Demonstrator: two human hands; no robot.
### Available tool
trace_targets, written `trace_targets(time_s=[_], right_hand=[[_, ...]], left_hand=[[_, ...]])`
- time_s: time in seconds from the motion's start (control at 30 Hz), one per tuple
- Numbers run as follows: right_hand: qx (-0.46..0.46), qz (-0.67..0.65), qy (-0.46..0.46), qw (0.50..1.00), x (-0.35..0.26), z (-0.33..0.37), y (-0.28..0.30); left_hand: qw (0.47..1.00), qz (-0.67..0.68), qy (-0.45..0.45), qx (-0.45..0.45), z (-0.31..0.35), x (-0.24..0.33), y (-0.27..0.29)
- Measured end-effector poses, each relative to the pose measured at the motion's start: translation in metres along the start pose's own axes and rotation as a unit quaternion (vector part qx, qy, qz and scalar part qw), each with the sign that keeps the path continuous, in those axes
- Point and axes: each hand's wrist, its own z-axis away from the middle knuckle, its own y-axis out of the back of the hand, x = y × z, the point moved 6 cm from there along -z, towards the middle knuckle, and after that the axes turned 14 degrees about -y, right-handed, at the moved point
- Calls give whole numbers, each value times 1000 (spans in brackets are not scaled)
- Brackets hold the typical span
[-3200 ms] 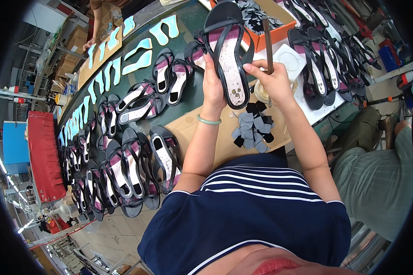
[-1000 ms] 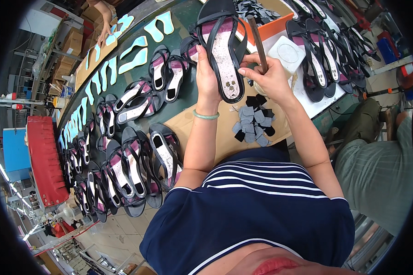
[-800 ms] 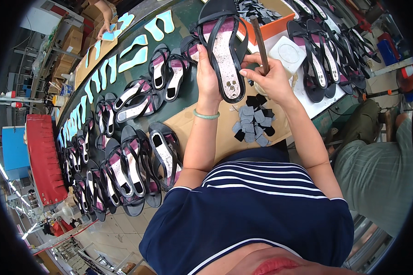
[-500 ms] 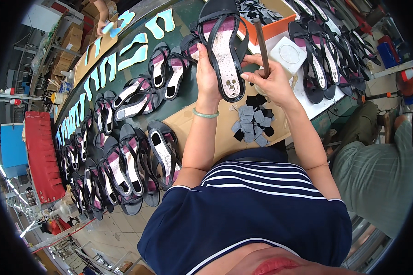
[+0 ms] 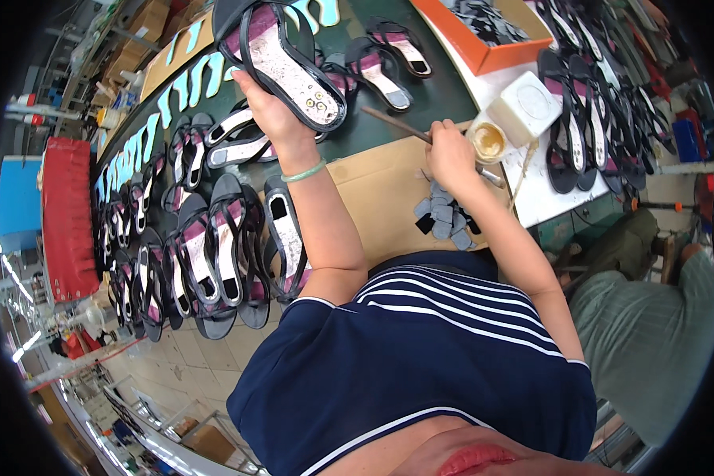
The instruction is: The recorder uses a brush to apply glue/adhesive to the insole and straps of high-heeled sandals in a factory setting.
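Observation:
My left hand (image 5: 274,119) is closed around the heel end of a black strappy sandal (image 5: 282,59), held up over the green table. Its pale insole faces up, with a purple patch near the straps and small round metal spots at the heel. My right hand (image 5: 452,155) grips a thin brown stick (image 5: 397,125), which points left; its other end is not clear. Right beside that hand is an open white jar (image 5: 488,143) with a yellowish substance inside. Grey and black square pads (image 5: 446,214) lie in a heap below the right hand, partly covered by its wrist.
Cardboard (image 5: 373,194) lies before me. Many sandals (image 5: 214,246) line the table's left side; more (image 5: 567,127) stand at right. An orange box (image 5: 484,47) of pads and a white container (image 5: 525,107) stand at back right. A person in green (image 5: 650,333) sits at right.
My left hand has carried the sandal up and left. My right hand has drawn away from its heel, down beside the jar, and the stick has swung from upright to pointing left.

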Motion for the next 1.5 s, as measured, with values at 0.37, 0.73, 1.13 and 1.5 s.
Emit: trace_targets(time_s=[0.37, 0.73, 1.13, 1.5], right_hand=[[-66, -346, 18, 936, -34, -2, 61], [-111, -573, -43, 810, -38, -30, 123], [-132, -545, 1, 828, -18, -32, 124], [-130, -508, 65, 849, -10, -39, 116]], left_hand=[[999, 18, 30, -15, 2, 4, 2], [971, 48, 210, -105, 68, -57, -70], [968, 15, 225, -113, 80, -64, -82], [962, 18, 243, -125, 82, -68, -81]])
